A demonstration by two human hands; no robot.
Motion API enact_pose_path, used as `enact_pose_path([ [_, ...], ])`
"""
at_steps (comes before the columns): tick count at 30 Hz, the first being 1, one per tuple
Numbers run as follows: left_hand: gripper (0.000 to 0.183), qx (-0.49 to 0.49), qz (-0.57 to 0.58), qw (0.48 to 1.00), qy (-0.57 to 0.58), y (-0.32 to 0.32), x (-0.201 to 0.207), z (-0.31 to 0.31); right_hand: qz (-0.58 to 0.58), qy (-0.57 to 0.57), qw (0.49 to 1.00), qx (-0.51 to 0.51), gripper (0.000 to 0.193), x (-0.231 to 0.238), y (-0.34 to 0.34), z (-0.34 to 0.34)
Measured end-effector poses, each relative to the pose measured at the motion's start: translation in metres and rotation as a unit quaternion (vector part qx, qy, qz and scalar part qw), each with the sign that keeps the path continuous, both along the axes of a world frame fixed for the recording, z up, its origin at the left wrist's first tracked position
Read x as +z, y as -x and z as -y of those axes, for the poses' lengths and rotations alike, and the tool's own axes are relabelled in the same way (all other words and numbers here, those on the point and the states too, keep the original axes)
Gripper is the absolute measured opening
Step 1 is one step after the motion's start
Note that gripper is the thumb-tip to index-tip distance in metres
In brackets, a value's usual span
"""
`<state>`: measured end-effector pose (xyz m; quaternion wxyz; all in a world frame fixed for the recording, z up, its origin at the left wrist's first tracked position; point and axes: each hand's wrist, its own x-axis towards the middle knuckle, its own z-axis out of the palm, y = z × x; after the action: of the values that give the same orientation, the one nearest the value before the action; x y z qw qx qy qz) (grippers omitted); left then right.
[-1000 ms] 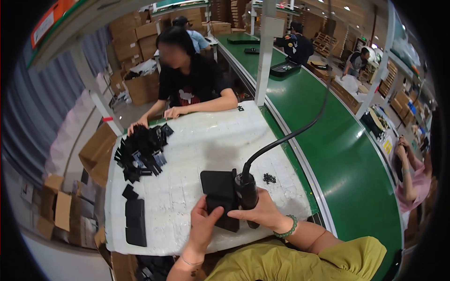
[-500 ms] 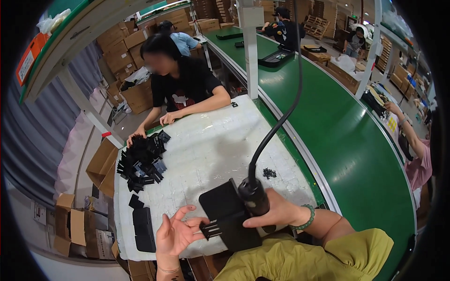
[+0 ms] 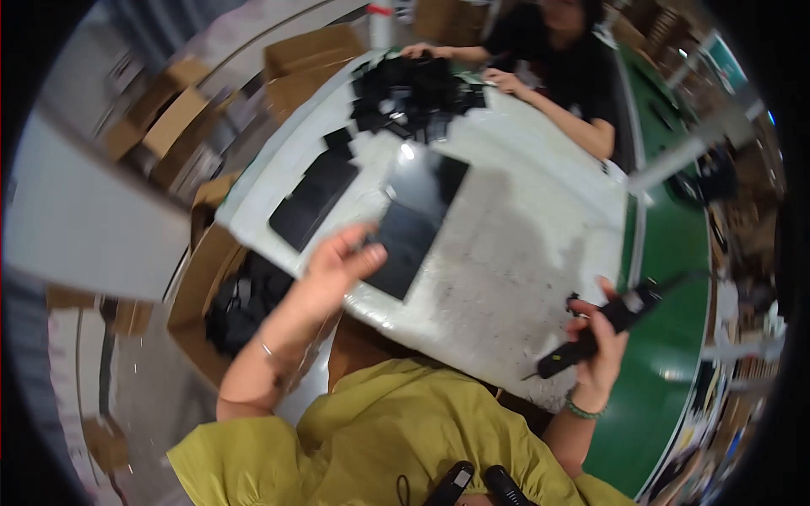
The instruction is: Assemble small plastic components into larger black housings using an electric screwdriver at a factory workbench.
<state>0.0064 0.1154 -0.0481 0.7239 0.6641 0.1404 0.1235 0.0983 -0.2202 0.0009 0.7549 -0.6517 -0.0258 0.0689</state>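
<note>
My left hand (image 3: pixel 335 271) pinches the near-left edge of a flat black plastic panel (image 3: pixel 415 221), thumb on top, holding it over the white-covered table (image 3: pixel 498 253). In my right hand (image 3: pixel 601 350) is a black corded electric screwdriver (image 3: pixel 631 309), its thin bit pointing down and left, away from the panel. Beside the fingers of that hand sits a small dark cluster of screws (image 3: pixel 574 304), partly hidden and blurred. A second black panel (image 3: pixel 314 201) lies on the table left of the held one.
A heap of black plastic parts (image 3: pixel 401 94) covers the table's far end, where a co-worker's hands (image 3: pixel 506 83) rest. An open cardboard box (image 3: pixel 196 291) with black parts stands below the left edge. More boxes stand on the floor. A green conveyor (image 3: pixel 654 388) runs along the right.
The view has swung left. The screwdriver has come off the panel and moved right with my right hand. My left hand, open before, has closed on the panel and moved it left toward the heap.
</note>
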Motion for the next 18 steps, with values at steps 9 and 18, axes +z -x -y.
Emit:
enact_pose_path([
  [9,0.031,0.062,-0.239,0.968,-0.038,0.041,-0.026,-0.128,0.079,-0.073,0.987,-0.120,0.050,0.047,-0.114,0.076],
  [18,0.038,0.152,-0.068,0.982,0.087,0.215,-0.019,-0.120,0.040,-0.013,0.996,-0.073,0.056,0.018,-0.061,0.069],
])
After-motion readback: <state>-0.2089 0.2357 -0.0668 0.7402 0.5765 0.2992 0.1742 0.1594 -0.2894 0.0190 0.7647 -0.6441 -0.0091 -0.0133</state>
